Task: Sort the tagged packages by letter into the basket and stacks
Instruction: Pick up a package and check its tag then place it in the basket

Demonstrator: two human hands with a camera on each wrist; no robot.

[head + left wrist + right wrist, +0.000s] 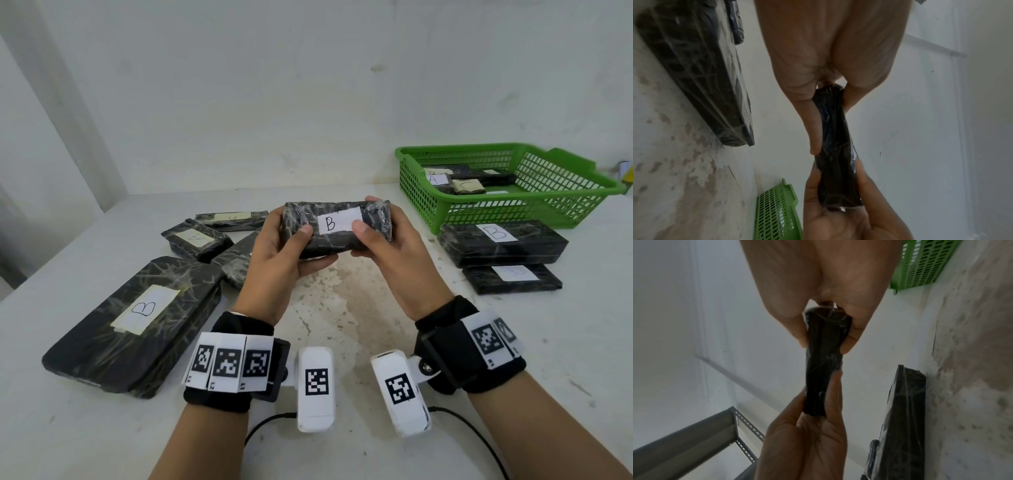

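While both hands hold it up above the white table [342,342], the black wrapped package tagged B [337,229] sits level between them, its white label with the handwritten letter facing the head camera. The left hand [277,260] grasps the package's left end, thumb pressed on the front face beside the label and fingers curled round the back; the right hand [394,253] grips the right end the same way, thumb at the label's right edge and fingertips showing over the top edge. From the left wrist view the package [835,146] appears edge-on, pinched between thumb and fingers of each hand, and the right wrist view shows the same narrow edge [823,363] clamped at both ends. On the table to the left lies a large flat package marked B [137,325], and behind it a smaller package marked A [197,240], another long package [233,219] whose letter is unreadable, and one more partly hidden behind the left hand. To the right, a green plastic basket [565,202] holds several small packages, one marked A [438,180]; the others' tags are too small to read. Just in front of the basket a long package marked B [501,241] rests on top of another package [513,278] whose tag is too faint to read, forming a stack. Black wrist straps carrying square-patterned markers and white camera housings sit on both forearms.
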